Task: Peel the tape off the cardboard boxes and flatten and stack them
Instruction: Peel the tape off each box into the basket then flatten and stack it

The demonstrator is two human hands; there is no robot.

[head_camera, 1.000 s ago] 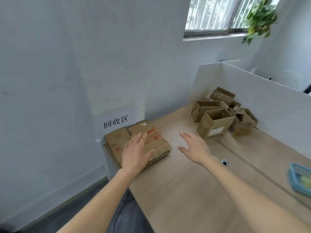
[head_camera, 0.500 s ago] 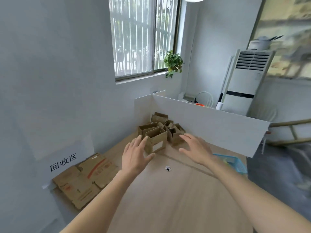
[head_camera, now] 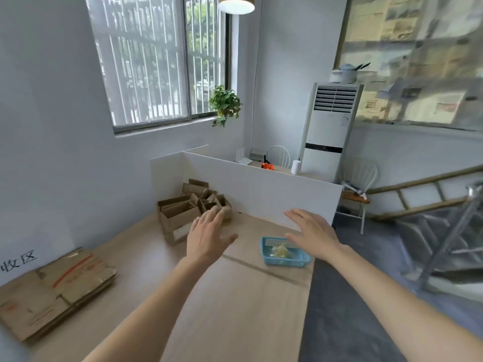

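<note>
- Both hands, left hand (head_camera: 207, 240) and right hand (head_camera: 312, 233), hover spread and empty above the pale wooden worktop (head_camera: 235, 304).
- Unflattened brown cardboard boxes (head_camera: 192, 209) crowd the far-left corner; the flattened brown cardboard stack (head_camera: 52, 291) lies at the left edge.
- A careless reach could topple the crowded boxes or knock the blue plastic basket (head_camera: 283, 253) off the right edge.

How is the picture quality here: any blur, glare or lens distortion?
Head view: even daylight from the window, no harsh glare; the wall collage and stair rail at the right edge are smeared; straight lines bow from the wide angle; both hands and the upright boxes stay fairly sharp.
</note>
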